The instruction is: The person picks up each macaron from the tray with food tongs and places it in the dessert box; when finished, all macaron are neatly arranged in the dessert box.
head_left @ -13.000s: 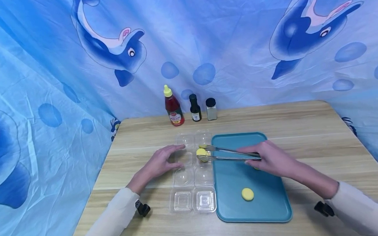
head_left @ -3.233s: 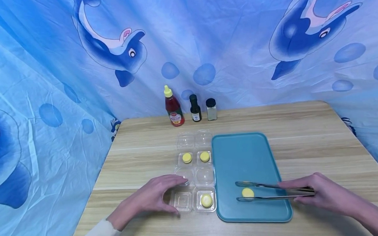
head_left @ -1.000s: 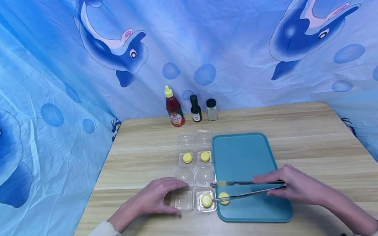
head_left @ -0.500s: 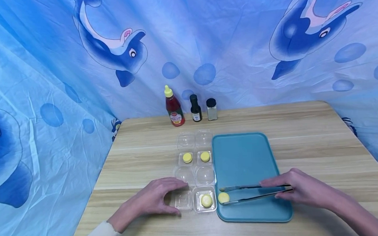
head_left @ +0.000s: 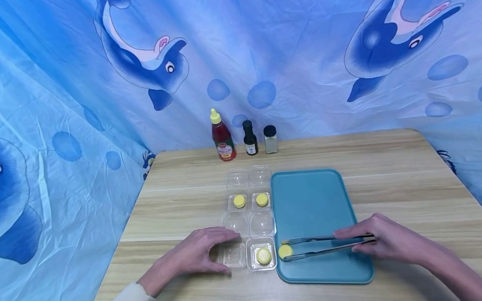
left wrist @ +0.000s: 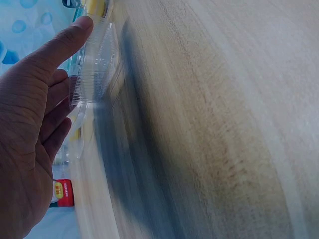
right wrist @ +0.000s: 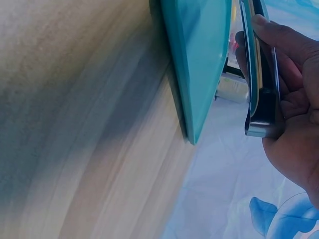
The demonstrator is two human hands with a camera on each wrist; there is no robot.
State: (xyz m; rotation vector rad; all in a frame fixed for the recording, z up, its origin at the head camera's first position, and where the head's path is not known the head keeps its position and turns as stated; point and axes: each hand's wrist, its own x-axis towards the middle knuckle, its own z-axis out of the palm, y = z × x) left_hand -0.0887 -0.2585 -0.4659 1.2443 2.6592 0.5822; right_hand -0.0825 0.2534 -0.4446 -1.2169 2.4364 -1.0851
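My right hand point(head_left: 384, 236) holds metal tongs point(head_left: 320, 251) by the handle end, their folded end at the palm in the right wrist view. The tong tips lie either side of a yellow macaron point(head_left: 285, 252) at the left edge of the blue tray point(head_left: 309, 201). My left hand point(head_left: 199, 250) spans the bare near-left clear plastic box point(head_left: 233, 254), thumb toward its near corner and fingers at the far side. A pale yellow macaron point(head_left: 264, 256) sits in the near-right box. Two more, a left macaron point(head_left: 239, 201) and a right macaron point(head_left: 261, 199), sit in the far boxes.
Clear lids point(head_left: 262, 224) lie folded back behind each box. A red sauce bottle point(head_left: 222, 140), a small dark bottle point(head_left: 249, 138) and a black-capped jar point(head_left: 270, 140) stand at the back of the wooden table point(head_left: 389, 174). A blue dolphin-printed curtain point(head_left: 295, 97) hangs behind.
Since 3.2 s ago the tray macaron has shifted left to the tray's edge. Over the last second the tong tips have drawn back slightly right. My left hand has stayed in place.
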